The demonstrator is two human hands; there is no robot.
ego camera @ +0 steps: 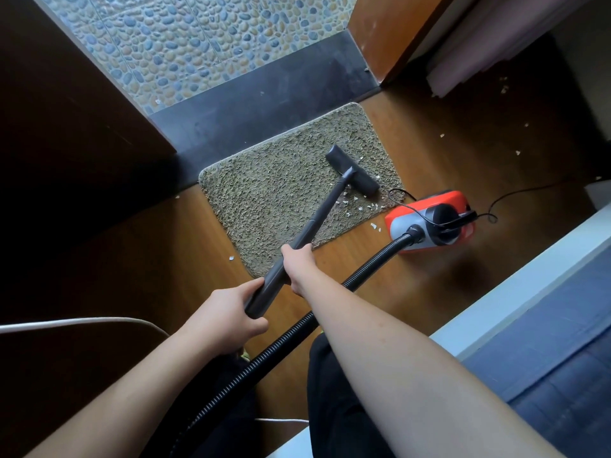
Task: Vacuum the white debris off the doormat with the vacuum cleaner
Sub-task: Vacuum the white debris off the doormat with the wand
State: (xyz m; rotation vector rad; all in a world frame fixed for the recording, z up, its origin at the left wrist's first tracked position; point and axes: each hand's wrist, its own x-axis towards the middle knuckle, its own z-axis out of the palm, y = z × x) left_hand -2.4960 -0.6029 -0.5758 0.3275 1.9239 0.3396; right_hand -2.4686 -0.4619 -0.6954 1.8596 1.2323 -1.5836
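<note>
A shaggy olive doormat (281, 190) lies on the wooden floor before a dark threshold. The black vacuum head (352, 170) rests on the mat's right part. White debris (360, 203) is scattered on the mat just below the head, near its right edge. The black wand (317, 219) slants down from the head to my hands. My right hand (299, 264) grips the wand higher up. My left hand (231, 312) holds its lower end. A ribbed black hose (330, 299) runs to the red and grey vacuum body (429, 219), which stands right of the mat.
More white flakes (443, 135) lie on the wooden floor at the right and near the mat's edges. A black power cord (515, 193) trails right from the vacuum. A wooden door (390, 31) stands open at the back right. A pebble-tiled floor (198, 41) lies beyond the threshold.
</note>
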